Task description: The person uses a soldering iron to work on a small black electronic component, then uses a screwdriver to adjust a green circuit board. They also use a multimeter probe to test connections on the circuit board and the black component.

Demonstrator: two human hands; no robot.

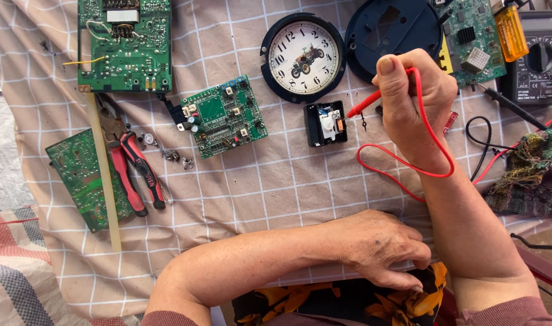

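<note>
Our right hand (412, 99) is clenched around the red probe (365, 104), its tip pointing at the small black clock mechanism (325, 124) just left of the hand on the checked cloth (276, 181). Our left hand (381, 247) lies loosely spread, holding nothing, near our lap, well below the mechanism and the round clock face (304, 57).

Right hand (412, 102) gripping red probe (363, 106), tip at clock mechanism (325, 123)
</note>
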